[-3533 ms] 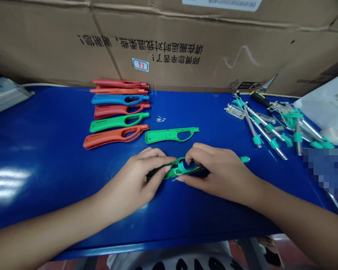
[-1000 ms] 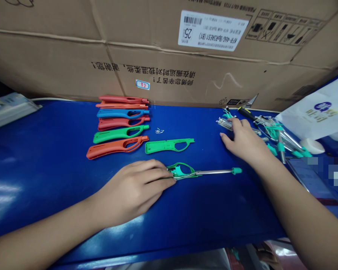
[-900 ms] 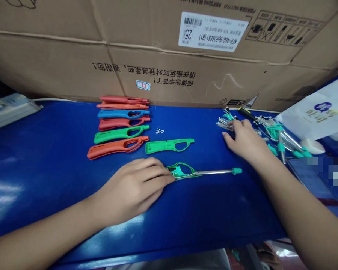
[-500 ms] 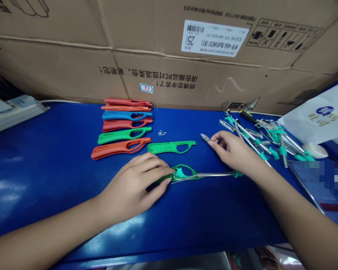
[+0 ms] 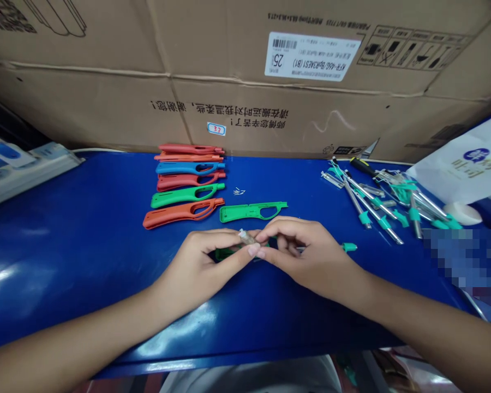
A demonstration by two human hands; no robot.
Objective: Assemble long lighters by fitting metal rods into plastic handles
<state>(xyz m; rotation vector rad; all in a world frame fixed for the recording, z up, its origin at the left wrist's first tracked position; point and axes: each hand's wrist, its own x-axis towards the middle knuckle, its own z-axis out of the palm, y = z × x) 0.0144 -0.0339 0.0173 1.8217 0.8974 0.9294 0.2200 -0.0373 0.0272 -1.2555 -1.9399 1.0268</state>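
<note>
Over the middle of the blue table my left hand (image 5: 213, 254) and my right hand (image 5: 306, 251) meet, fingertips closed. Between them is a small clear plastic lighter fuel tank (image 5: 246, 237), its pale end pointing up and left. Thumb and fingers of both hands pinch it. Directly beneath lies a green lighter half-shell (image 5: 223, 254), mostly covered by my hands. A teal piece (image 5: 349, 247) shows to the right of my right hand. Just beyond my hands rests another green half-shell (image 5: 251, 212), its hollow side up.
Orange, green, red and blue lighter shells (image 5: 184, 210) lie stacked in a row at left. Small white pins (image 5: 239, 191) sit beside them. Metal tubes with teal triggers (image 5: 376, 210) and a screwdriver (image 5: 362, 166) are at right. A cardboard box (image 5: 229, 93) stands behind.
My right hand has brought the clear fuel tank left and nearer to me. My left hand has come off the green half-shell and now grips the tank too. The view has shifted slightly.
</note>
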